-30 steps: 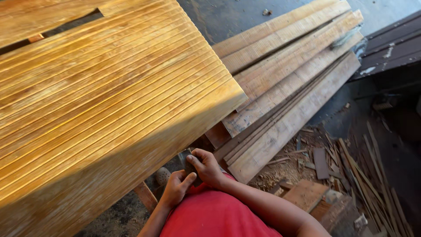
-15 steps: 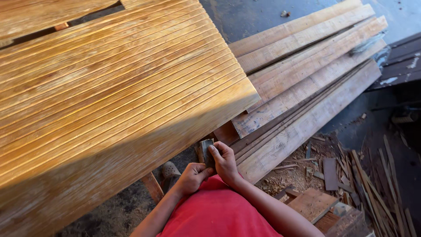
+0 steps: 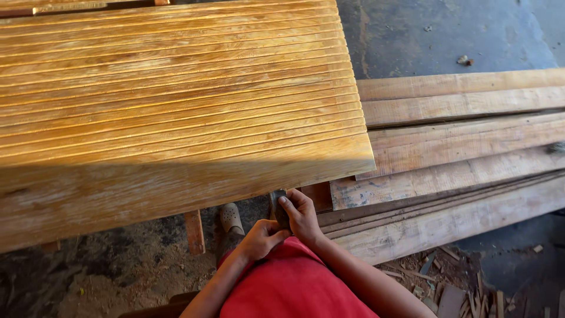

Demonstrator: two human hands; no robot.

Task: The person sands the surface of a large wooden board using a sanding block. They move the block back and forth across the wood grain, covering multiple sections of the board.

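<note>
Sawdust and wood scraps (image 3: 447,282) litter the dark ground at my feet, where my right hand (image 3: 303,215) is closed around a small dark block (image 3: 279,206) with a finger pressed on its top, and my left hand (image 3: 262,238) is curled against its lower end, both held just under the near edge of the grooved wooden panel (image 3: 176,94). Beyond my hands that golden, ribbed panel stretches away to the left, its near face in shadow, while rough pale planks (image 3: 459,153) lie stacked on the right, and bare grey concrete floor (image 3: 435,35) shows farthest off.
</note>
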